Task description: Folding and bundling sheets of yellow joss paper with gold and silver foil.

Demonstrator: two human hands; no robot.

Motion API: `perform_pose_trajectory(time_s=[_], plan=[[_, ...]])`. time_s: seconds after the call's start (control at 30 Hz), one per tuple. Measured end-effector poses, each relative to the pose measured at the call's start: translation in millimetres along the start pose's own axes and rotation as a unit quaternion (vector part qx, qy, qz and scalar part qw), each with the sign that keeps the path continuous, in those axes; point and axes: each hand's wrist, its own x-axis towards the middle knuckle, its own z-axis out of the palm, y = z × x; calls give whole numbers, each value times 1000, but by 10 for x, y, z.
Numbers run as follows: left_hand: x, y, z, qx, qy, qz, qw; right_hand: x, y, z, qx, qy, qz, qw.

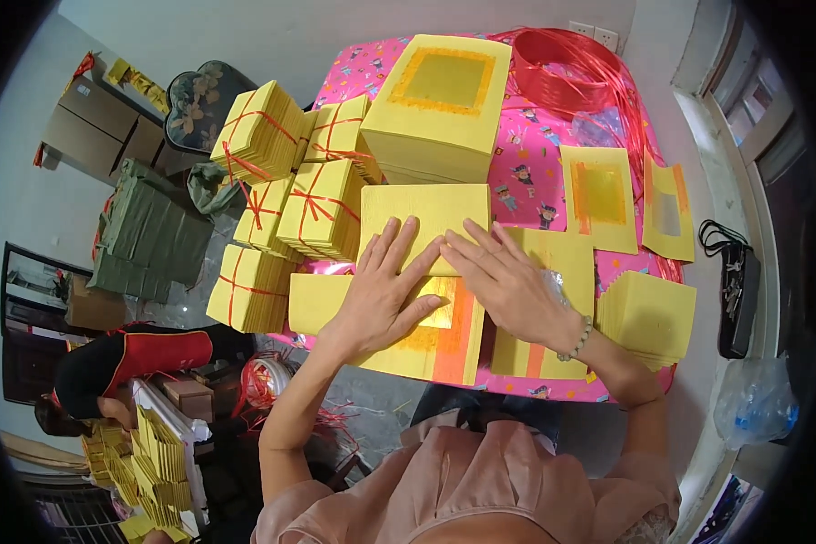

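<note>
L hand (381,295) is open and flat, fingers somewhat spread, on the plain yellow paper sheet (426,207); R hand (510,283) is open too, fingertips on sheet's right part, both w/o any grasp. The sheet lies mid-table, just near side of the tall yellow paper stack (433,131), long axis approx. left-to-right. Hands hide part of its near edge; gold foil square (443,317) is partly covered, R palm's underside can't be seen
</note>
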Motion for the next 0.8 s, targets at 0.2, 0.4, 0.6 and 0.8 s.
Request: perform_pose_trajectory(time_s=[0.2,0.4,0.6,0.8], plan=[[9,-1,-5,5,-15,-6,1000,-56,73,-2,20,-34,-35,999],[20,8,-21,-1,-18,-9,1000,-94,149,44,37,-56,-37,997],[17,11,-17,4,-17,-8,1000,-111,173,81,23,-63,-40,997],[-4,19,-8,3,-22,0,1000,-162,134,68,51,-63,-32,996]])
